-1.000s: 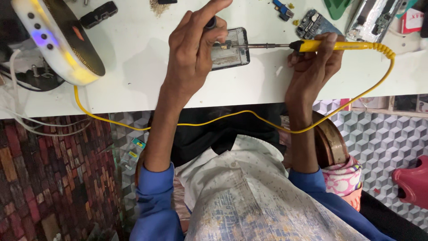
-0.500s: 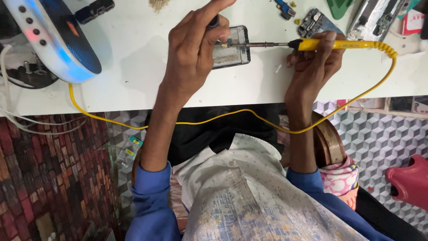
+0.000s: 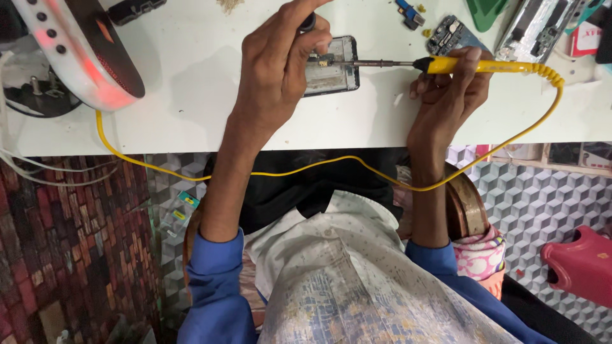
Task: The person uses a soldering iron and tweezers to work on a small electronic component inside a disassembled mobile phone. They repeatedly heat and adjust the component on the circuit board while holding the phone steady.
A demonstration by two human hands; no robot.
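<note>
One soldering iron (image 3: 472,65), one phone (image 3: 331,64)

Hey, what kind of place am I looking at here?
Probably a phone repair bench. An opened phone lies on the white worktop, the right hand holds a yellow corded soldering iron to it, and loose circuit boards sit nearby.

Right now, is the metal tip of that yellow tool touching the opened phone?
Touching. In the head view the yellow soldering iron, held in the right hand, lays its metal tip on the small part at the opened phone, which the left hand steadies.
</note>
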